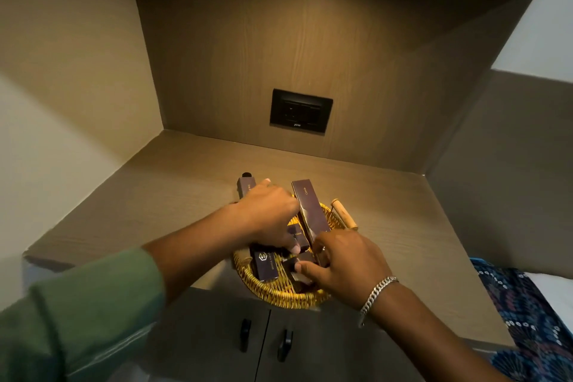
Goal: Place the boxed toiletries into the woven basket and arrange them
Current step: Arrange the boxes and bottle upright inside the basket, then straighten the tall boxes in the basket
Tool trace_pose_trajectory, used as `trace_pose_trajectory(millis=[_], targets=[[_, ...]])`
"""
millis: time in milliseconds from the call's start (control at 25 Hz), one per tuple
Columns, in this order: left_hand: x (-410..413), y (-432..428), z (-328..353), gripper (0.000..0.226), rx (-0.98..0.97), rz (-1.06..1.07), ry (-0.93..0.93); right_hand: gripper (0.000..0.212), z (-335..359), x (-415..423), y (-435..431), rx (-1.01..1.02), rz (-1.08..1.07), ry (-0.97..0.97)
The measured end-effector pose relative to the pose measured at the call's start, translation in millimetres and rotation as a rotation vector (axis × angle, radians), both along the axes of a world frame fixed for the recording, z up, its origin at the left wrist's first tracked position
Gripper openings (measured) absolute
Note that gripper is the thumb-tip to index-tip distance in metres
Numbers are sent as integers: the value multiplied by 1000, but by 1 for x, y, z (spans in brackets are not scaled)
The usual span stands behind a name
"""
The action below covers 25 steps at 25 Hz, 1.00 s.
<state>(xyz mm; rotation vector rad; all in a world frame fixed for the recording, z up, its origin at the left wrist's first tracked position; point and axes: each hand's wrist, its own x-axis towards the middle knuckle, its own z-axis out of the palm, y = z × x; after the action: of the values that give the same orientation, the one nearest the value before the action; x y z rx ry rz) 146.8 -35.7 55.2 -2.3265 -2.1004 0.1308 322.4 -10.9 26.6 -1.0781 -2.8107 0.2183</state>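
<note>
- the long box leaning out of my basket says "Comb" near its top end
- the small box by my left hand has a hexagon logo, but the wording's too blurry to read
- the wall socket plate has a tiny brand mark, can't make it out

Dark brown boxes with gold lettering fill a yellow woven basket, beside a green sleeve, silver bracelet and blue patterned fabric.

Dark boxed toiletries lie in the yellow woven basket, a long comb box leaning upright.
</note>
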Motion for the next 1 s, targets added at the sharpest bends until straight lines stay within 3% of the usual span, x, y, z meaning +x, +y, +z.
trace_pose_trajectory(millis=[120,280,400,520,680,1000], targets=[[-13,-36,-11,49,308,82,-192,27,19,-12,31,-51,40,108],[-19,-78,-36,39,457,143,-255,10,33,-70,79,-184,201,188],[-17,-89,-50,33,544,214,-336,23,27,-137,114,-129,334,124],[-14,-93,-58,32,593,236,-351,43,15,-192,135,-60,497,-95],[-11,-101,-63,33,609,240,-432,35,-3,-221,146,-101,623,-260],[-14,-103,-67,38,612,268,-503,46,-8,-206,150,-198,716,-84]])
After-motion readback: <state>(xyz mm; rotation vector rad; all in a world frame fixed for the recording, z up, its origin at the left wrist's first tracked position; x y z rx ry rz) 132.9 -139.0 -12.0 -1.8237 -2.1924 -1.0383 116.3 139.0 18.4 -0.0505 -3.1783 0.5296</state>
